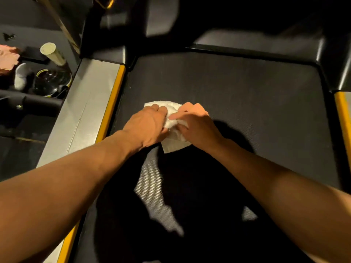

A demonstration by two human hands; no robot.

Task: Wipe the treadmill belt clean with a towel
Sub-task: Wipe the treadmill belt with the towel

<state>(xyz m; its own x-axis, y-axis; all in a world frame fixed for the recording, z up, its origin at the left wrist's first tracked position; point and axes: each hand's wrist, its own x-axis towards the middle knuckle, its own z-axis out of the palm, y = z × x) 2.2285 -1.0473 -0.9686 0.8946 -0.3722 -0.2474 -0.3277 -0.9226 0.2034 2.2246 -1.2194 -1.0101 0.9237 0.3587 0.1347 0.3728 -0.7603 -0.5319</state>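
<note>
Both hands press down on a white towel (173, 128) that lies bunched on the dark treadmill belt (247, 103), a little toward the belt's left side. The left hand (147, 126) lies palm down with its fingers curled over the towel's far left part, gripping the cloth; the right hand (196, 126) lies just beside it, fingers bent and pinching the towel's right side, so the two hands nearly touch over the cloth. One corner of the towel pokes out toward the person from between the wrists. No writing or brand can be read anywhere. Left of the left hand runs a grey side rail (83, 114) with a yellow edge strip (111, 105); a second yellow strip (342, 114) shows far right of the right hand, cut off by the frame. Beyond the rail, in deep shadow, stand a pale cylinder (52, 54) and some dim clutter too dark to identify. The near belt lies under the arms' shadow.
</note>
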